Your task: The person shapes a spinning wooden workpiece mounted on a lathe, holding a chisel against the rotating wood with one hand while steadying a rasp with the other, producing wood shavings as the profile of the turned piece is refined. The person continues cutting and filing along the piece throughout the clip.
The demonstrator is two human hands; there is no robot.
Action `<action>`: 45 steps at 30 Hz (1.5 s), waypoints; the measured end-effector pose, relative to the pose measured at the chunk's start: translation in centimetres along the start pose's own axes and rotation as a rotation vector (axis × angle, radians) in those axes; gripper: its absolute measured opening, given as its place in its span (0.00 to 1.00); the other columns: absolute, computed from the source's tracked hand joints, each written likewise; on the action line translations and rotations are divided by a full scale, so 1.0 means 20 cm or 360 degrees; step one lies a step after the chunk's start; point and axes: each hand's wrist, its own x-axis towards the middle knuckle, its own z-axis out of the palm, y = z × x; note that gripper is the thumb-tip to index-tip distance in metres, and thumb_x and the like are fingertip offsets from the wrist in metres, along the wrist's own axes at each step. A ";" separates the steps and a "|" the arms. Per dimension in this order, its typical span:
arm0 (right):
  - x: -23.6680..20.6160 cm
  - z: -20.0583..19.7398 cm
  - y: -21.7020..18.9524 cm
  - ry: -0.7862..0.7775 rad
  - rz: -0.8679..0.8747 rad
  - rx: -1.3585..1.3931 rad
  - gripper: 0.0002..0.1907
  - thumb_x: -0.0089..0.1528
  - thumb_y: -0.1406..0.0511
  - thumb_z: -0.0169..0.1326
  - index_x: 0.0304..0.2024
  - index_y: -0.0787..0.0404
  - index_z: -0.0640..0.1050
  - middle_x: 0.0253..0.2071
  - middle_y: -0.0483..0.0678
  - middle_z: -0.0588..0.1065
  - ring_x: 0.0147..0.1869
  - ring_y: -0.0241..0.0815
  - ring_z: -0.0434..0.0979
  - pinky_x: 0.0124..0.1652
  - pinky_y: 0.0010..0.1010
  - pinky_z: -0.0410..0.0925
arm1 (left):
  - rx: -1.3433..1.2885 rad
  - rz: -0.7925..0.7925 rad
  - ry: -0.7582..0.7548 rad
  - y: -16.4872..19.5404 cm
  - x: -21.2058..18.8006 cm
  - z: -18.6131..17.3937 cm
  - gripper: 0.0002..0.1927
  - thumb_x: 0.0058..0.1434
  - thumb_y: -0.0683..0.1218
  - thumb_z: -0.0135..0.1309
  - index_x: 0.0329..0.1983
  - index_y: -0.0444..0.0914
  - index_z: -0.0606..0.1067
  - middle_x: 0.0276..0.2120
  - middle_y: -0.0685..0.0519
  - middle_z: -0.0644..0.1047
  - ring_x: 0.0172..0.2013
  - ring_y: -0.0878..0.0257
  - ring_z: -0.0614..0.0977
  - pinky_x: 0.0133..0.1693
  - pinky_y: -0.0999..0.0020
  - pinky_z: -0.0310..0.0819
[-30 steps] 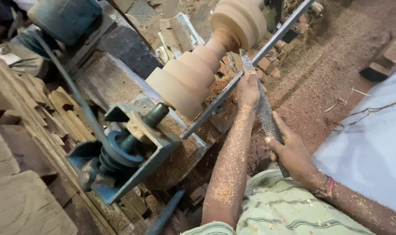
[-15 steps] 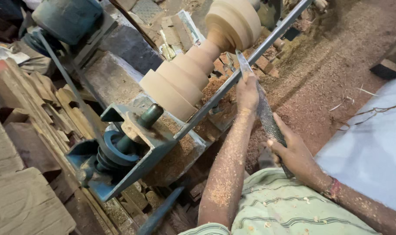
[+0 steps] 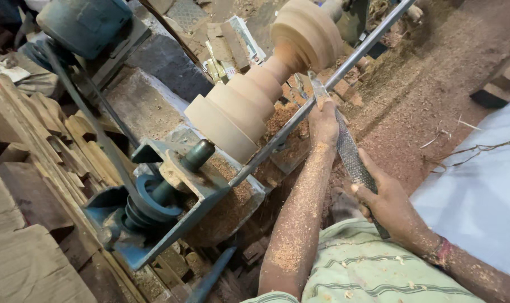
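Two hands are holding a file at a lathe.
Left hand (image 3: 324, 120) is gripping the file (image 3: 349, 154) near its far tip beside the wood piece (image 3: 260, 90); right hand (image 3: 387, 205) is clenching its near end.

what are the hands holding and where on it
Both grip one long metal rasp: the left hand near its tip by the rest bar, the right hand around its rear end.

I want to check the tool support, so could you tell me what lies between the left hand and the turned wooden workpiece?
In the head view, the metal tool-rest bar runs between the left hand and the wooden workpiece; the file crosses over it.
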 end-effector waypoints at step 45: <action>-0.05 0.00 0.15 0.0006 -0.0084 -0.0010 0.44 0.62 0.67 0.54 0.78 0.46 0.52 0.21 0.46 0.69 0.22 0.36 0.68 0.25 0.30 0.64 | 0.0236 -0.0089 -0.0071 -0.06 -0.08 0.01 0.16 0.71 0.51 0.43 0.45 0.32 0.70 0.19 0.51 0.72 0.17 0.61 0.75 0.20 0.63 0.71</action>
